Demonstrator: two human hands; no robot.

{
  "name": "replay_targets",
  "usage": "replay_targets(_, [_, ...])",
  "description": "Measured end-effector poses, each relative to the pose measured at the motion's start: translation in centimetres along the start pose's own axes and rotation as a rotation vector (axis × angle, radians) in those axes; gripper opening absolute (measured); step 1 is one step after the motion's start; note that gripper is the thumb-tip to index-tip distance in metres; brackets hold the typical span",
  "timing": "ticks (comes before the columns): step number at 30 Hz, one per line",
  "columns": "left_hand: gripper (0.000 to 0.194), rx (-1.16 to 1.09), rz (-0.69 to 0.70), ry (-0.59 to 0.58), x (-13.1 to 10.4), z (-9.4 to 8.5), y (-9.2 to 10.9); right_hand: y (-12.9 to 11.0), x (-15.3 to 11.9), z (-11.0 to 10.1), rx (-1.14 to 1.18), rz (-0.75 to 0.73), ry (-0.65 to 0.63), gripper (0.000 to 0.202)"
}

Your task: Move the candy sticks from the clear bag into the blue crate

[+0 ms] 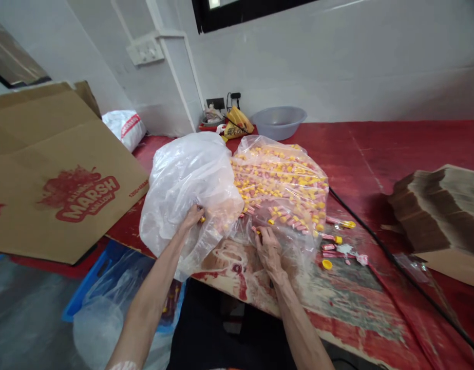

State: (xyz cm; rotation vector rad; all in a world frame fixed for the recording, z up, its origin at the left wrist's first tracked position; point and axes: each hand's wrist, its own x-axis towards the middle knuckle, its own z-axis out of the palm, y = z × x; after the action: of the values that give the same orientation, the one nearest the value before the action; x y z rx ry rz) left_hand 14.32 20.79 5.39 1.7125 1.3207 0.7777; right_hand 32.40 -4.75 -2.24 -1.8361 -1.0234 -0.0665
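Note:
My left hand (192, 216) reaches over a large cloudy plastic bag (183, 164), its fingers closed around a small piece whose yellow end (202, 219) shows below them. Pinkish contents show faintly through the lower right of that bag. On the right, a clear plastic bag (279, 172) bulges with many small pink tubes with yellow caps. My right hand (268, 249) lies at its near edge, with fingertips pinched on a small pink tube with a yellow cap (256, 230). Most of that tube is hidden by the fingers.
Loose tubes (331, 238) and a yellow cap (327, 264) lie right of the bags, beside a black cable (370, 234). Flattened cardboard (440, 210) stacks at far right. A large carton (67, 169) stands left, a blue crate (90, 280) below. A basin (279, 122) sits behind.

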Motion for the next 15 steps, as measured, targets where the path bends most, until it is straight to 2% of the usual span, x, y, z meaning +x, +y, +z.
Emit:
replay_targets(3, [0.010,0.034,-0.069,0.022,-1.4,-0.5,0.2,-0.2,0.2,-0.2,0.020,0.015,0.024,0.051])
replay_targets(5, [0.012,0.003,-0.086,0.094,-3.2,-0.8,0.2,-0.2,0.3,-0.5,0.022,0.034,0.045,0.051])
replay_targets(7, [0.020,-0.078,-0.067,0.180,-5.3,-1.0,0.1,0.0,0.3,-0.7,0.018,0.044,0.035,0.052])
replay_targets(9, [0.028,-0.169,-0.018,0.217,-7.4,-0.8,0.3,0.2,0.3,-0.7,0.007,0.040,0.001,0.054])
replay_targets(12, [0.034,-0.261,0.069,0.158,-9.9,0.1,0.8,0.4,0.2,-0.7,0.006,0.016,-0.016,0.060])
replay_targets(15, [0.036,-0.308,0.147,0.078,-11.6,1.7,1.4,0.5,0.2,-0.8,0.042,0.004,0.056,0.060])
